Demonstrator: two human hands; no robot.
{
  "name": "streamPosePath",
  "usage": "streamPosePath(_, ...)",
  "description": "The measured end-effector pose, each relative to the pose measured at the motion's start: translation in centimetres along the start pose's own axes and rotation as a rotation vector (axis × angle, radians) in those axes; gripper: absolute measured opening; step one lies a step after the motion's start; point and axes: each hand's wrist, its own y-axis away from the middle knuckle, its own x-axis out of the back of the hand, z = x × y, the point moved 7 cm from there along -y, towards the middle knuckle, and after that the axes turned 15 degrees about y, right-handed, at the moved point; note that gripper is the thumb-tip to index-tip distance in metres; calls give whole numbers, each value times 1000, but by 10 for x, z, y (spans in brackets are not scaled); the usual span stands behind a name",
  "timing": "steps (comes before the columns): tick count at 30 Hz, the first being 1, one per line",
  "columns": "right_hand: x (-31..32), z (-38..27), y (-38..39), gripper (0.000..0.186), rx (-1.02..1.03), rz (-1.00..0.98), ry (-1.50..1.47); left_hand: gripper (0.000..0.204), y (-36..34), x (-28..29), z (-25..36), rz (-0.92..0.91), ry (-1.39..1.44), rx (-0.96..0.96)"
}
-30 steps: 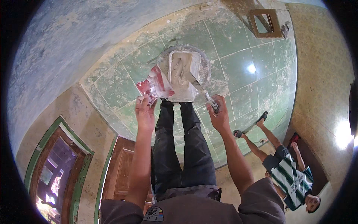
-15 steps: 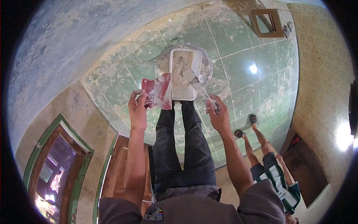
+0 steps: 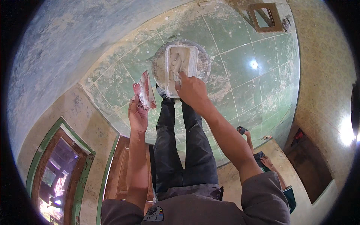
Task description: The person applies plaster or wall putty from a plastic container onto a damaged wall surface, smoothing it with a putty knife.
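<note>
My left hand [image 3: 138, 115] is closed on the lower end of a red plastic spreader [image 3: 138, 89], smeared with white putty and tilted nearly edge-on. My right hand [image 3: 194, 90] is closed over the near part of a white rectangular tub [image 3: 194, 62], gripping a putty knife that my fingers mostly hide. Thick greyish-white putty [image 3: 176, 63] lies heaped inside the tub. Beneath the tub is a round, putty-stained stand [image 3: 159, 67], just in front of my legs.
Green floor tiles [image 3: 236, 63] are spattered with white. A wooden frame [image 3: 278, 22] lies at the far right. Behind my right arm stands another person [image 3: 267, 162], partly hidden. A bluish wall [image 3: 75, 45] rises on the left, and a window [image 3: 56, 172] is at the lower left.
My right hand has moved left over the tub, bringing the putty knife down into it. The red spreader has turned from broad side to nearly edge-on. The other person has shifted, now mostly behind my arm.
</note>
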Motion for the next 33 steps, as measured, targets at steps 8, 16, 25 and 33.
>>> streamPosePath(8,25,63,46,37,-68,128,-237,17,1,-9,13,8,-91,-59)
streamPosePath(16,-25,98,89,34,-289,-91,-925,16,-8,-47,10,-62,-510,-80)
streamPosePath(25,-34,80,106,44,-68,163,-816,10,-2,-87,5,-123,-615,-92)
streamPosePath(33,-31,85,102,38,-44,316,-727,12,4,-94,-5,-112,-538,-57)
